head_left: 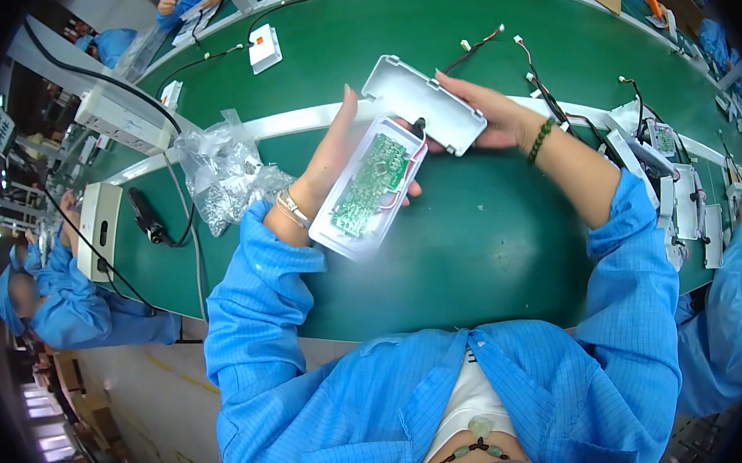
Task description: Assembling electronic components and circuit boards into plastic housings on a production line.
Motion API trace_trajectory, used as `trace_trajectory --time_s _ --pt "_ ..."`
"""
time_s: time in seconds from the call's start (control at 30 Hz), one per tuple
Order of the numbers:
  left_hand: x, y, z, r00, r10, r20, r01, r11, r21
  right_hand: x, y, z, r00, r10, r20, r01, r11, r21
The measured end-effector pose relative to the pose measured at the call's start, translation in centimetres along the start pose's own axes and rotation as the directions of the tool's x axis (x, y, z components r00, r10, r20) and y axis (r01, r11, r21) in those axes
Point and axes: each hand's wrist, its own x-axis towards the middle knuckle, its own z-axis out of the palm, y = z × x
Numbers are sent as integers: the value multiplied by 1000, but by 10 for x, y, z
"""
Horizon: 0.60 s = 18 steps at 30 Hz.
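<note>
Evidently, above the tabletop (pixel 494 262), the left hand (pixel 328 153) grasps the white case (pixel 343 243), its long axis slanting away to the right, while the right hand (pixel 502 119) grips the white cover (pixel 422 103) by the case's far end (roughly crosswise; contact unclear).

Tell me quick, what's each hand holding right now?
Left hand: holding a white rectangular plastic case with a green circuit board inside.
Right hand: holding a white rectangular plastic cover.
</note>
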Motion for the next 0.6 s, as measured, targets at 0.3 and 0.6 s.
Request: trace_trajectory --time_s 0.3,0.6 --pt "3 0 2 904 417 90 -349 845 -405 -43 -16 23 835 -542 -94 534 758 375" --pt "-3 16 -5 787 592 174 -344 655 -672 -53 -15 33 767 -636 -77 608 684 404"
